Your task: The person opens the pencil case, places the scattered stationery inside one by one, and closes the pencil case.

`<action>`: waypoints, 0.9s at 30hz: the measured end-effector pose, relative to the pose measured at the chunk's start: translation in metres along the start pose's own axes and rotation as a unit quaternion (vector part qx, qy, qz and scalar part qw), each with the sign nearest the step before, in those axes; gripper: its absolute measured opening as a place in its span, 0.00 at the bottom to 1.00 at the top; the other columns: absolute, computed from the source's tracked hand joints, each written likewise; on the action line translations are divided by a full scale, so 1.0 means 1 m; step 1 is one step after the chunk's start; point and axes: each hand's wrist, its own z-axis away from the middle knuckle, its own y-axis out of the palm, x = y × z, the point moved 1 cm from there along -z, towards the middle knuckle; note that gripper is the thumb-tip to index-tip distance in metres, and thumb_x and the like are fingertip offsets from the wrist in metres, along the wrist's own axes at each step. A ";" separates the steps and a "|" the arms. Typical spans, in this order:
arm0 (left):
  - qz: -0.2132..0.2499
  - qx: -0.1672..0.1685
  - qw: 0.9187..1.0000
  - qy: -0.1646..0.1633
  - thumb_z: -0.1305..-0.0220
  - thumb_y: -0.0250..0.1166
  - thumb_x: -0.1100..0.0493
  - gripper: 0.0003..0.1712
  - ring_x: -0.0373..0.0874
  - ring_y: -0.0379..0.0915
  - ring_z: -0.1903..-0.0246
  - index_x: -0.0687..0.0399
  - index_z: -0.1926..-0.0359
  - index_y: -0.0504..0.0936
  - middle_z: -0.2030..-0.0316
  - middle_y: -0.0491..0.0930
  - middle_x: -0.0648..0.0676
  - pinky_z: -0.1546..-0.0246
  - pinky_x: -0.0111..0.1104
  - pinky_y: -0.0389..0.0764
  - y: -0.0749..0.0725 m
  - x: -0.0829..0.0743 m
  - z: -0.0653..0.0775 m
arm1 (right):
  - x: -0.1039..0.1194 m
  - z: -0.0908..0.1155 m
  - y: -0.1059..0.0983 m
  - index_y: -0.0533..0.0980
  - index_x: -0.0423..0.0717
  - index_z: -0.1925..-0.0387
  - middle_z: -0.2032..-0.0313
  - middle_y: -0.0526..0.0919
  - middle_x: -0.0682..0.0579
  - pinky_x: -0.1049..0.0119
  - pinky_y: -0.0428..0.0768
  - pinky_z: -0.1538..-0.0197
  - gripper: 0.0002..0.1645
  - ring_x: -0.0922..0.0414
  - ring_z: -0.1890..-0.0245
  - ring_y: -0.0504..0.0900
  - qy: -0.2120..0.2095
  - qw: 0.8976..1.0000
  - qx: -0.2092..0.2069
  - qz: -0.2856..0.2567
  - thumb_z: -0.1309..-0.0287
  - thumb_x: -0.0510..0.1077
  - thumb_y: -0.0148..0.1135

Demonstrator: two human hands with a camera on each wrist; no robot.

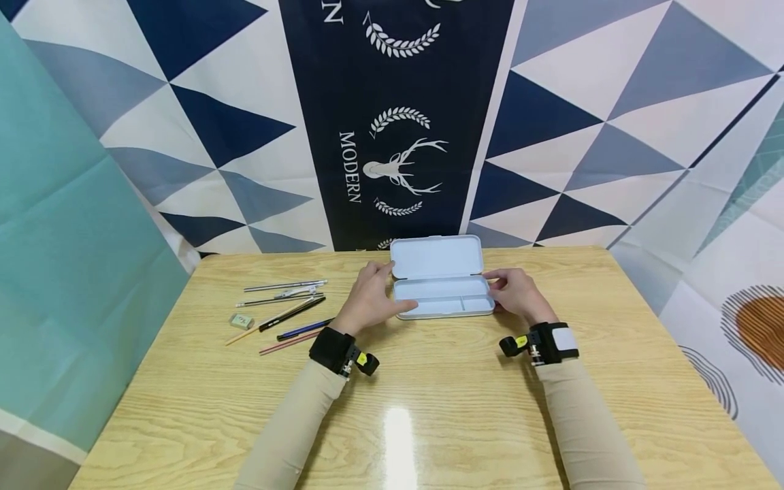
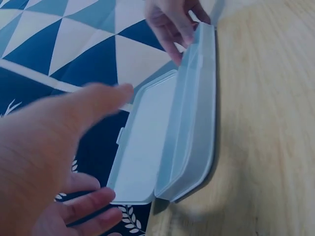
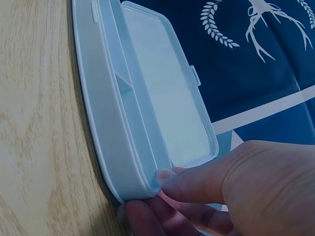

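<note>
A pale blue pencil case (image 1: 442, 315) stands at the far side of the table with its lid (image 1: 437, 257) raised backward. Inside, dividers form several compartments, and I see nothing in them. My left hand (image 1: 370, 299) is at the left end of the case, thumb and fingers spread. In the left wrist view, its thumb and fingers look apart from the case. With thumb over the rim and fingers against the outer wall, my right hand (image 3: 221, 189) pinches the right end of the case.
On the left of the wooden table (image 1: 453, 408) lie several pencils and pens, among them a blue pen (image 1: 304, 330) and a black pen (image 1: 292, 314). A silvery compass-like tool (image 1: 297, 292) and a small eraser (image 1: 241, 321) lie there too. A patterned cloth (image 1: 398, 88) hangs behind.
</note>
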 end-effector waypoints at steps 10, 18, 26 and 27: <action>-0.033 -0.017 0.998 0.058 0.31 0.75 0.35 0.52 0.59 0.76 0.34 0.60 0.18 0.73 0.32 0.79 0.64 0.28 0.56 0.80 -0.033 -0.053 0.034 | -0.003 0.001 -0.001 0.77 0.30 0.26 0.50 0.83 0.33 0.67 0.87 0.61 0.27 0.50 0.59 0.85 0.004 1.000 0.001 -0.008 0.21 0.33 0.60; -0.029 -0.019 0.997 0.073 0.29 0.77 0.38 0.48 0.63 0.74 0.24 0.58 0.18 0.75 0.25 0.76 0.64 0.20 0.57 0.77 -0.039 -0.043 0.046 | 0.001 0.001 0.001 0.78 0.31 0.26 0.50 0.83 0.33 0.68 0.87 0.61 0.27 0.49 0.58 0.84 0.004 1.000 -0.004 -0.006 0.22 0.32 0.60; -0.043 -0.041 0.993 0.105 0.31 0.79 0.40 0.47 0.61 0.77 0.28 0.61 0.21 0.77 0.29 0.80 0.63 0.23 0.57 0.80 -0.052 -0.038 0.049 | 0.003 0.002 0.001 0.78 0.32 0.26 0.49 0.83 0.34 0.68 0.86 0.60 0.27 0.48 0.57 0.84 0.012 1.000 -0.003 -0.008 0.21 0.33 0.60; -0.049 -0.042 0.992 0.109 0.31 0.79 0.40 0.47 0.61 0.78 0.29 0.61 0.21 0.77 0.29 0.80 0.63 0.24 0.56 0.81 -0.054 -0.037 0.048 | 0.003 0.003 0.000 0.78 0.32 0.25 0.50 0.83 0.34 0.68 0.86 0.60 0.27 0.48 0.57 0.84 0.012 1.000 -0.002 -0.009 0.21 0.33 0.60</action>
